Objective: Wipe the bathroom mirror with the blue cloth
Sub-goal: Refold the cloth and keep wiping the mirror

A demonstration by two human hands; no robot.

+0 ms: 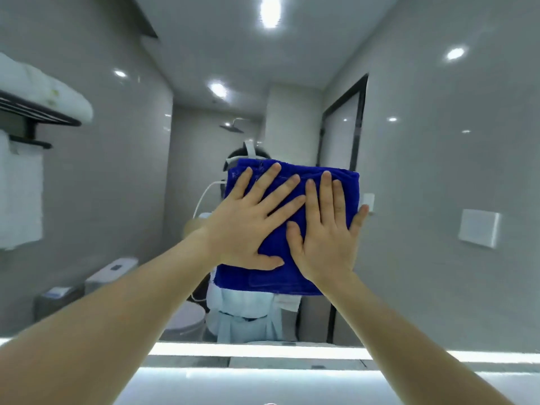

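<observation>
I have both hands up on the large bathroom wall mirror (423,171), which fills nearly the whole frame, and the folded deep-blue terry cloth (263,279) sits flat against the glass just right of centre. My left hand (248,223) lies on the cloth's left half with its fingers straight and fanned towards the upper right and the thumb stretched along the lower part of the cloth; it grips nothing, it only presses. My right hand (327,238) covers the right half, palm flat, fingers straight and pointing up, with the little finger lying along the cloth's right edge and the thumb angled in towards the left hand. The two hands nearly meet at the fingertips near the cloth's middle. Below the cloth the glass reflects a person's pale-blue garment (245,317). In the upper left of the frame I see a black metal towel rack (38,112) carrying a folded white towel (43,92), with another white towel (20,200) hanging under it. A dark round shower head (232,127) shows above the cloth, and a white rectangular wall plate (479,228) sits at the right. A bright lit strip (263,350) runs along the mirror's lower edge.
</observation>
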